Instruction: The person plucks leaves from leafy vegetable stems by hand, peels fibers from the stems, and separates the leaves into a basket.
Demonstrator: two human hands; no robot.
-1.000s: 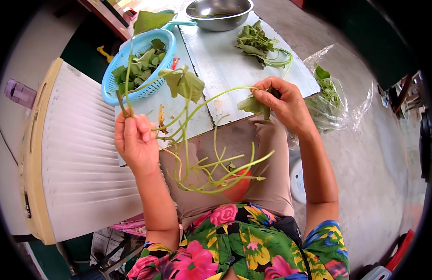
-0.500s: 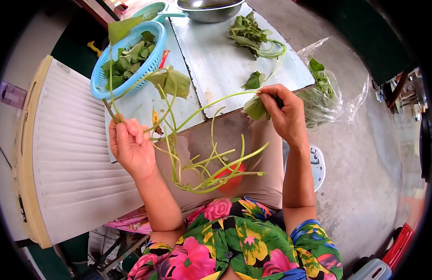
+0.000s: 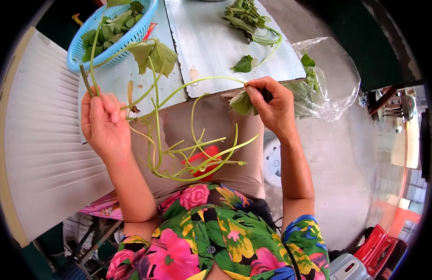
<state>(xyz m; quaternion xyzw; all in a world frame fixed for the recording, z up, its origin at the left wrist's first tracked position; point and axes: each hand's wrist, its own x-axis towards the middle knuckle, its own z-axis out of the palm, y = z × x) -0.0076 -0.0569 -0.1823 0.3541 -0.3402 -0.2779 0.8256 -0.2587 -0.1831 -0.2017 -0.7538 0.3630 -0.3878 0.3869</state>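
Observation:
My left hand [image 3: 105, 122] grips a bunch of long green vine stems [image 3: 158, 126], which hang and curl over my lap. A broad leaf [image 3: 156, 57] on the bunch stands out in front of the table. With thumb and forefinger, my right hand [image 3: 270, 103] pinches the end of one long stem that arcs across from the bunch. A leaf [image 3: 242, 103] hangs under my right fingers, partly hidden by them. Beyond my left hand, a blue basket [image 3: 74, 52] holds green leaves. A bundle of leafy stems [image 3: 246, 18] and a loose leaf [image 3: 245, 64] lie on the table.
The pale table [image 3: 202, 43] has its near edge just beyond my hands. A clear plastic bag [image 3: 336, 88] with greens stands right of it. A white ribbed panel [image 3: 38, 126] is at the left. Below are a red object [image 3: 204, 161] and a white stool [image 3: 272, 161].
The view has shifted, so the table and basket sit higher and further left. A loose leaf now lies on the table near its front edge. Both hands keep their hold.

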